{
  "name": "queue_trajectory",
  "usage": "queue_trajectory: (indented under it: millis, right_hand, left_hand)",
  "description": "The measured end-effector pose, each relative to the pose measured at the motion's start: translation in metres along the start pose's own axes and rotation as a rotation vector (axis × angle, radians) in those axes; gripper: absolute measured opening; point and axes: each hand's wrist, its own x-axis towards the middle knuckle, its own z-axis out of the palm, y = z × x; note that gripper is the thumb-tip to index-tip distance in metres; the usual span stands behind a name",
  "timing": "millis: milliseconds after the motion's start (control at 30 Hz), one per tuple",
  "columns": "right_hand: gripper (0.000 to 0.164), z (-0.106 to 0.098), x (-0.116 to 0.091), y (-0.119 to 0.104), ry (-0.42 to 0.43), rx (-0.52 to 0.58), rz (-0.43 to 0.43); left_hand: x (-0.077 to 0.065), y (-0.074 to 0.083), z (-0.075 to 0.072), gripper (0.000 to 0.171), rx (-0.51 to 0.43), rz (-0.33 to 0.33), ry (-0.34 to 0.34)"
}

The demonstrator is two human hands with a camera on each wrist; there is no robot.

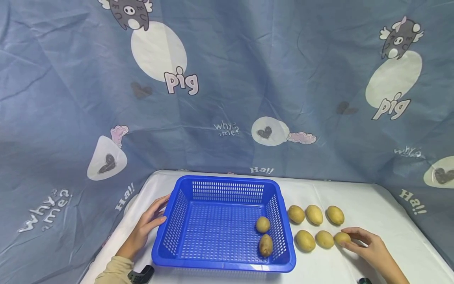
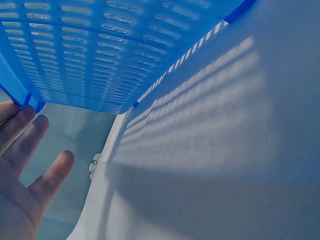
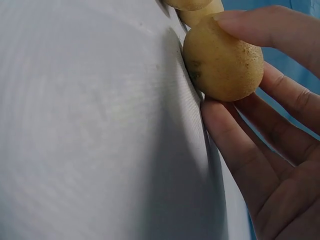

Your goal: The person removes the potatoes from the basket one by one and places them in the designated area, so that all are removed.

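Six potatoes (image 1: 314, 215) form two rows of three on the white table (image 1: 369, 201), just right of the blue basket (image 1: 227, 266), while two more potatoes (image 1: 265, 245) lie inside it near its right wall (image 1: 277, 227). The right hand (image 1: 372, 245) pinches the end potato (image 1: 341, 238) of the near row, the one farthest from the basket, with the thumb on one side and fingers on the other; whether its underside touches the table I cannot tell. That opposed grip suits a round, smooth potato, and pressing lightly and evenly should stop it rolling out of the fingers. The neighbouring potato (image 1: 324, 239) sits close by, so rising straight up before any sideways move would be the safer way to avoid a knock. The left hand (image 1: 142, 225), fingers spread, touches the basket's left rim (image 1: 166, 228) with its fingertips; light, steady contact there is probably enough to prevent sliding or turning
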Motion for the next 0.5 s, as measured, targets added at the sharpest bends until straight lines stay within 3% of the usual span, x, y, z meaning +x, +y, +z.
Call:
queue_trajectory:
  millis: [200, 500]
  right_hand:
    - [0.051, -0.0005, -0.0011, 0.0006, -0.01, -0.012, 0.051]
    - [0.05, 0.0005, -0.0016, 0.0026, 0.053, -0.019, 0.024]
  left_hand:
    - [-0.0001, 0.0007, -0.0002, 0.06, -0.001, -0.015, -0.005]
    - [0.0004, 0.0016, 0.0004, 0.061, 0.0, -0.002, -0.003]
